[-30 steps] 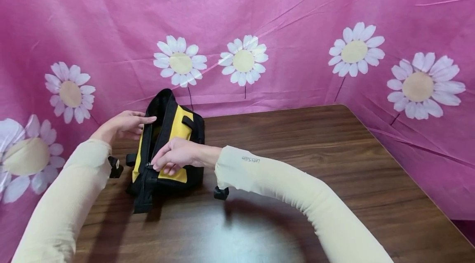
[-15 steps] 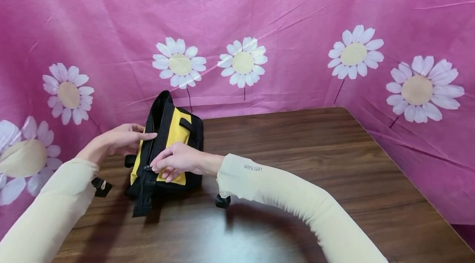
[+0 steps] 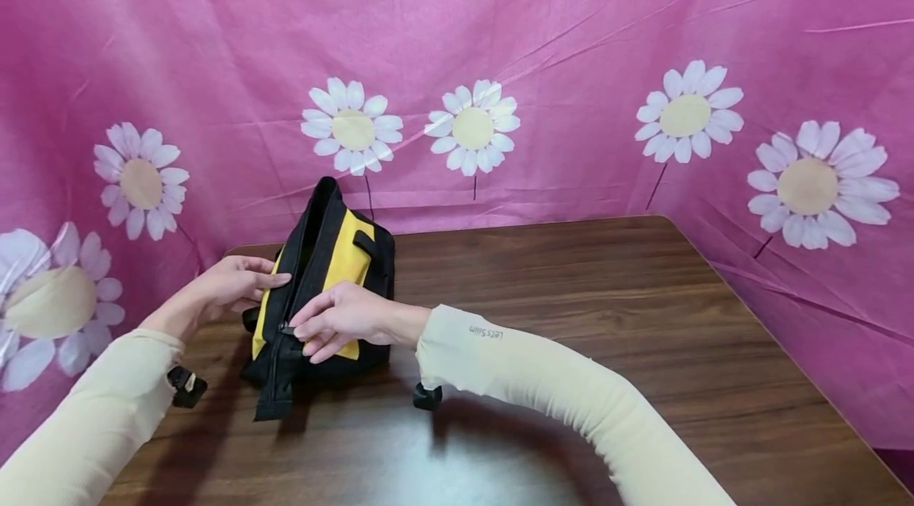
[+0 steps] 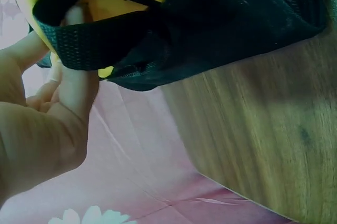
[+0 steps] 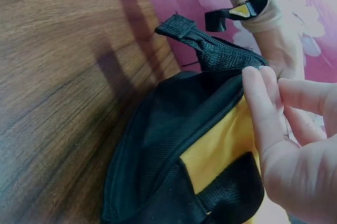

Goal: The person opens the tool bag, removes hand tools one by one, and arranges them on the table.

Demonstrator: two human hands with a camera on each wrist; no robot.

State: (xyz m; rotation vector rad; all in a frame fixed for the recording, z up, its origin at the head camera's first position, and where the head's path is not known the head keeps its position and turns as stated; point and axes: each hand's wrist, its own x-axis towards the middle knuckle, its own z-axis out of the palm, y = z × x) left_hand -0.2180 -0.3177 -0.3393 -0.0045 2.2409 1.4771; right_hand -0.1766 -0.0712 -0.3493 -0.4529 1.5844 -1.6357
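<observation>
The right hand, over the near end of a black-and-yellow fabric bag, pinches its black zipper. The left hand holds the bag's left rim.

Black-and-yellow fabric bag stands upright on the brown wood-grain table. Black top zipper: fastened at the near end; mouth gapes toward the far end. Black webbing loops project from both yellow side panels.

The desk has dark brown wood grain. On it, beside the left grip and partly beneath the right grip, sits a black-and-yellow bag.
</observation>
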